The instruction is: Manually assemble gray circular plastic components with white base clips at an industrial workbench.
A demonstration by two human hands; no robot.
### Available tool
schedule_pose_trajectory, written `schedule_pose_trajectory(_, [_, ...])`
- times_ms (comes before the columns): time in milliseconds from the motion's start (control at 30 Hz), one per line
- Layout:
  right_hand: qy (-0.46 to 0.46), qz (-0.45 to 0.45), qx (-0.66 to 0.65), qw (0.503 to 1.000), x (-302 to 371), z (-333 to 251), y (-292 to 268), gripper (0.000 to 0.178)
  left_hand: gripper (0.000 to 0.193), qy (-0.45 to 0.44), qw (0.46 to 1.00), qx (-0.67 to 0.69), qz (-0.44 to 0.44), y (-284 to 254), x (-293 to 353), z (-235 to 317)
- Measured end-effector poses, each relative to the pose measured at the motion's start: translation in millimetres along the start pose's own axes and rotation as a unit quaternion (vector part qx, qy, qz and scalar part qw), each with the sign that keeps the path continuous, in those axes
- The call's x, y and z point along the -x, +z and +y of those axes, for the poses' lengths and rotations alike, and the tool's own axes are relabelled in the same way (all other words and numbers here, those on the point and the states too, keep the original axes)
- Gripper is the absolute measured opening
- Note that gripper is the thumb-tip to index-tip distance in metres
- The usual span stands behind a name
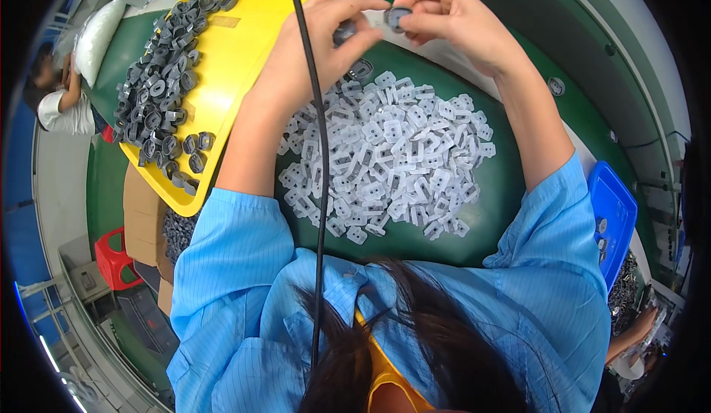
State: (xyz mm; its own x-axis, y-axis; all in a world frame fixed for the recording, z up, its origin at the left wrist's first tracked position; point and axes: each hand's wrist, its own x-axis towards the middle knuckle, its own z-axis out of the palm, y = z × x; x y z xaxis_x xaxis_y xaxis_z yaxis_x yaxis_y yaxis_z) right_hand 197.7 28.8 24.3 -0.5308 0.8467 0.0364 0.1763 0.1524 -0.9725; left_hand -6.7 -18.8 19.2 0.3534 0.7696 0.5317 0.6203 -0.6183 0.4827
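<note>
Both of my hands are raised close together beyond the pile of white parts. Between the thumb and fingertips of my right hand (pixel 455 24) is a small round grey plastic part (pixel 398 18). My left hand (pixel 318 39) is curled around another dark grey plastic part (pixel 344 33), mostly covered by the fingers. Just under that hand, one more grey part (pixel 361 69) lies on the green table. A heap of small flat white plastic pieces (pixel 392 154) is spread below my hands. Left of it, a yellow tray (pixel 248 50) holds many dark grey ring-like parts (pixel 159 91).
A black cable (pixel 322 161) hangs across the view by my left arm. At right stands a blue tray (pixel 618 213) with a few parts. A cardboard box (pixel 143 209) and red stool (pixel 111 257) are at lower left. Other people (pixel 63 105) work at both sides.
</note>
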Motion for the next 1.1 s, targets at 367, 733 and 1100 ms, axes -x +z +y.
schedule_pose_trajectory(367, [-0.147, 0.275, 0.473, 0.824, -9.7, 39.4, -29.3, 0.017, 0.031, -0.106, 0.979, -0.112, -0.135, -3.2, 13.7, -5.3])
schedule_pose_trajectory(733, [-0.003, -0.019, 0.373, 0.928, 17.5, -3.8, 37.0, 0.020, 0.030, -0.093, 0.981, -0.153, -0.078, 17.1, 14.5, -11.6])
schedule_pose_trajectory(1100, [0.043, -0.038, 0.119, 0.991, 8.1, 6.7, 21.2, 0.021, 0.035, -0.075, 0.993, -0.072, 0.048, 21.1, 8.1, -8.2])
